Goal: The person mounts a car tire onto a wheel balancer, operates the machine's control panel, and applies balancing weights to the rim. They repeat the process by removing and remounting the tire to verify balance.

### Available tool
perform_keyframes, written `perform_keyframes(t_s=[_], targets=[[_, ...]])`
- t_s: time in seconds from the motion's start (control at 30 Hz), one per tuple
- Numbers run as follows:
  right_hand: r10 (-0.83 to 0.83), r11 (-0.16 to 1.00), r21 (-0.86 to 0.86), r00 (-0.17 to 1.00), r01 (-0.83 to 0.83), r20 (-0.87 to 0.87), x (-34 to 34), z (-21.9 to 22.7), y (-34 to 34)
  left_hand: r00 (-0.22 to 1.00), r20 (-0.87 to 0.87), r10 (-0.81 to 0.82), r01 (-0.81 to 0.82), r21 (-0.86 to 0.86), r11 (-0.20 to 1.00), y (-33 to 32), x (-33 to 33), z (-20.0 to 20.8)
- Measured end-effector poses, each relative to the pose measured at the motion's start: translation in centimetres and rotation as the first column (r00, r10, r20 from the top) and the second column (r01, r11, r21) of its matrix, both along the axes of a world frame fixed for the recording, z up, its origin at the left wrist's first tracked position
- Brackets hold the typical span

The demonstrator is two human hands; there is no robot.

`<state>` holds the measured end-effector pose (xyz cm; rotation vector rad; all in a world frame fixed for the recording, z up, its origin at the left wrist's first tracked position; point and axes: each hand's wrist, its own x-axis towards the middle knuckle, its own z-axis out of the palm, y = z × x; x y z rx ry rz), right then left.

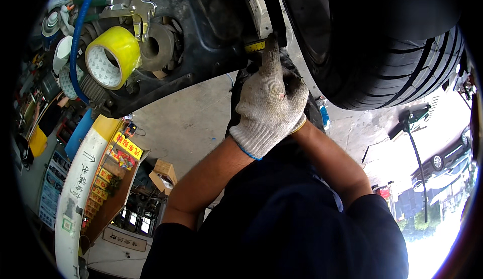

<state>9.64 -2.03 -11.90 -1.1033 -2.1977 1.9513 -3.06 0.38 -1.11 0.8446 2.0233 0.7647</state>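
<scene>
My left hand [264, 110], in a dirty white knit glove with a blue cuff edge, is raised in the middle, in front of a dark car part. One finger points up along a narrow black bar [274, 14]; the others look curled, and what they hold is hidden. Close beside that fingertip shows a yellow strip with black marks [255, 46]. My right hand [298, 100], gloved with a yellow cuff edge, is pressed against the left and mostly covered by it, so its fingers cannot be made out. A large black tyre [397, 72] hangs just right of both hands.
Upper left, a black plastic panel [201, 37] carries a roll of yellow tape [128, 52], pliers [133, 9] and a grey ring. A blue hose [78, 42] crosses there. Lower left are a white-and-yellow counter [75, 198] and a cardboard box [162, 174]. A jack-like tool [410, 118] stands right.
</scene>
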Motion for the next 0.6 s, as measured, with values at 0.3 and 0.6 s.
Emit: perform_keyframes(t_s=[0.3, 0.6], targets=[[0.034, 0.999, 0.009, 0.996, -0.035, 0.078, 2.9, -1.0, 0.2, 0.997, 0.065, -0.030, 0.041, -0.173, 0.984, 1.8, 1.3, 0.5], [0.119, 0.992, 0.024, 0.969, -0.128, 0.218, 9.1, -3.8, -1.5, 1.000, -0.014, 0.024, -0.023, 0.056, 0.998, 0.3, 2.3, -2.0]])
